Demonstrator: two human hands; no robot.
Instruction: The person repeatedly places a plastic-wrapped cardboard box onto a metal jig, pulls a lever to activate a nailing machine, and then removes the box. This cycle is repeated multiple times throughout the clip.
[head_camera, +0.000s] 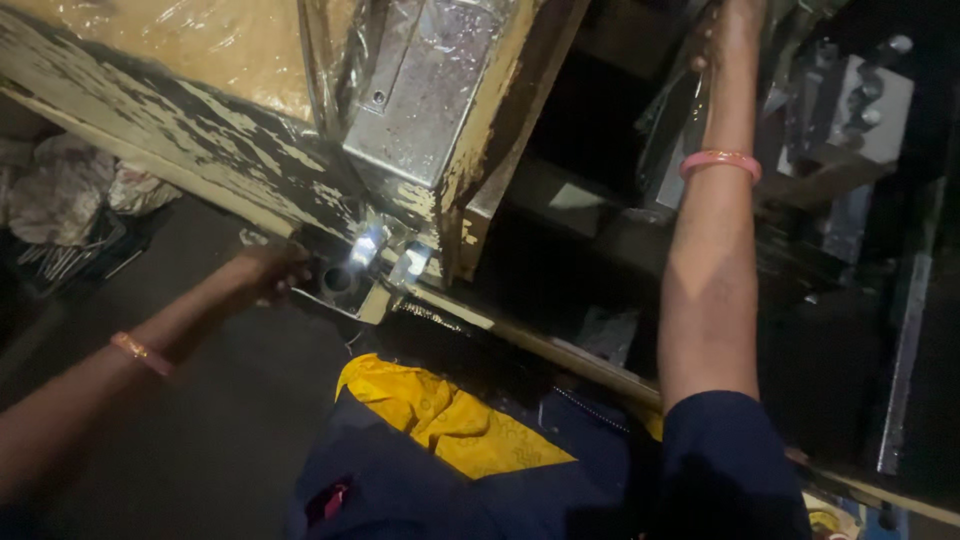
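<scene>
While the long worn beam (200, 140) runs slanted from the upper left down to the right, the metal box (430, 90) sits on it just above the small shiny fitting (365, 250). The left hand (272, 272) lies just left of this fitting, fingers curled (on what, I cannot tell). The right hand (725, 30) is well apart at the top edge, its grip cut off.

- Left hand (268, 272) grip: bare dark floor (200, 420) lies open below and behind it.
- Ahead, the paint-chipped wooden beam (180, 130) and metal housing (420, 100) block passage.
- Right hand (725, 30) grip: crowded by dark machine parts (850, 110) alongside.
</scene>
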